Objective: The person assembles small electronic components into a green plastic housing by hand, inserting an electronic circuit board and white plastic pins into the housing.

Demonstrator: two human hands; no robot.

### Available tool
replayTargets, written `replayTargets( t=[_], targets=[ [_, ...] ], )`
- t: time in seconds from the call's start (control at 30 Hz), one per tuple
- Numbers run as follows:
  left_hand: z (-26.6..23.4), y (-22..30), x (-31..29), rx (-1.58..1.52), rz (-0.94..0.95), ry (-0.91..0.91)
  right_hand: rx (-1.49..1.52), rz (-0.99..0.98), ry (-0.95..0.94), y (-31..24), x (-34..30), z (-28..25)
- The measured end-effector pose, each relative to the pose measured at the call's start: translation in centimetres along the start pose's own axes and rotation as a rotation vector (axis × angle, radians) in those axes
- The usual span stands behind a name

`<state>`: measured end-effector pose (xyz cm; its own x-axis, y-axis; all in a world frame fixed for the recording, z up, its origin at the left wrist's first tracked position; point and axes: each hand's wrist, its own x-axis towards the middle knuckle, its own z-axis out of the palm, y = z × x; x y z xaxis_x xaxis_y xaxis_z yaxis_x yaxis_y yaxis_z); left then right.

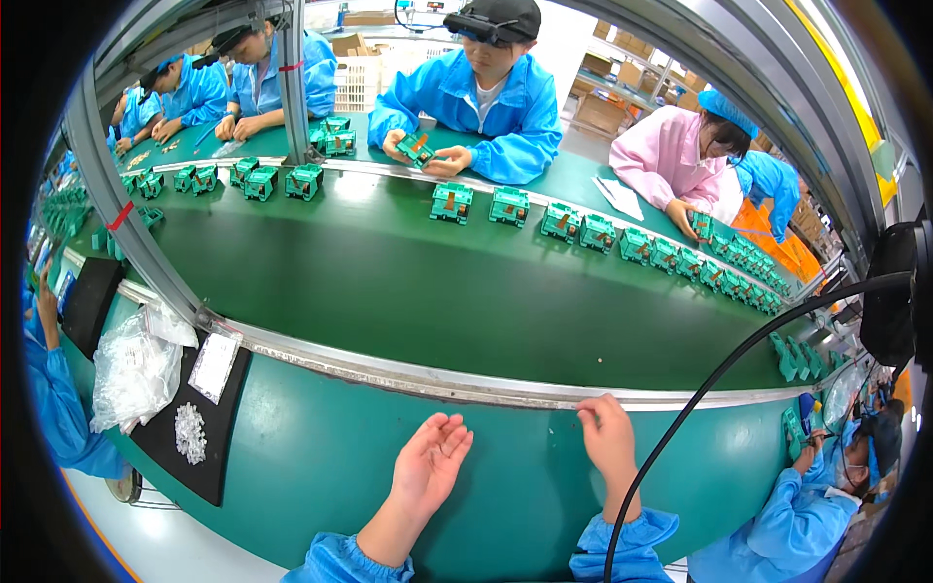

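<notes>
My left hand (431,463) lies palm up and empty on the green bench top (321,466), fingers spread. My right hand (606,437) rests near the metal rail (408,371) at the conveyor's near edge; its fingers are curled and pinched, and I cannot tell whether something small is between them. Both sleeves are blue. A row of green moulded parts (505,206) runs along the far side of the dark green conveyor belt (418,282), out of reach of both hands.
A black mat (165,442) at left carries a pile of small clear pieces (190,432), a white label card (215,362) and a clear plastic bag (136,369). A black cable (700,389) arcs across the right. Several workers in blue and pink coats sit opposite and beside me.
</notes>
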<state>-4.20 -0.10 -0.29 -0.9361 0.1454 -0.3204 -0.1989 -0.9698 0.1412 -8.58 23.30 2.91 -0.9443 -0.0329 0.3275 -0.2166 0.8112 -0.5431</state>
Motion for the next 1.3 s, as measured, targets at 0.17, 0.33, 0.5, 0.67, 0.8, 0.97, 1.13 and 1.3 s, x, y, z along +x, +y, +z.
replayTargets(
  t=[0.17, 0.33, 0.5, 0.67, 0.8, 0.97, 1.13, 1.3],
  targets=[
    [1.2, 0.4, 0.7, -0.017, 0.007, 0.028, -0.031, 0.005, -0.164, -0.3, -0.5, 0.3],
    [1.3, 0.5, 0.8, -0.018, -0.019, 0.012, -0.064, -0.062, -0.138, -0.6, -0.5, 1.6],
    [0.1, 0.1, 0.3, 0.117, -0.072, 0.022, -0.059, -0.157, -0.136, 0.4, -1.0, 2.9],
    [-0.7, 0.1, 0.3, 0.179, -0.119, -0.083, -0.085, -0.216, -0.147, -0.7, -1.1, 2.7],
    [0.4, 0.0, -0.2, 0.468, -0.219, -0.057, 0.063, -0.366, -0.159, -4.7, -0.3, 2.3],
    [0.2, -0.5, 0.3, 0.895, 0.113, -0.091, 0.064, -0.601, -0.17, -8.9, 0.8, 5.2],
    [0.5, 0.9, 0.5, 0.88, 0.205, -0.02, 0.236, -0.588, -0.062, -9.1, 0.4, 8.1],
    [0.6, 0.6, -0.3, 0.566, -0.032, -0.01, 0.407, -0.515, -0.008, -9.5, -0.7, 7.5]
  ],
)
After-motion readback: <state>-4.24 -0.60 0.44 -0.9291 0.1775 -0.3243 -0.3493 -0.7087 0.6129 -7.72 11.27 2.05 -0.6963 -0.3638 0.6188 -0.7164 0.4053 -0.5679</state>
